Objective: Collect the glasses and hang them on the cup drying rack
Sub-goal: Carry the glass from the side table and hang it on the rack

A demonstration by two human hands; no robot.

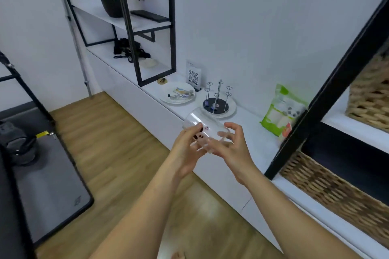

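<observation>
Evidently to tip it for hanging, the left hand and right hand both grip the tilted printed glass, the cup drying rack standing just beyond the fingertips.

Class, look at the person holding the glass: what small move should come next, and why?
Probably carry the glass forward to the drying rack and turn its mouth down over a peg. The left hand and right hand hold it tilted, short of the rack, whose pegs look bare.
</observation>
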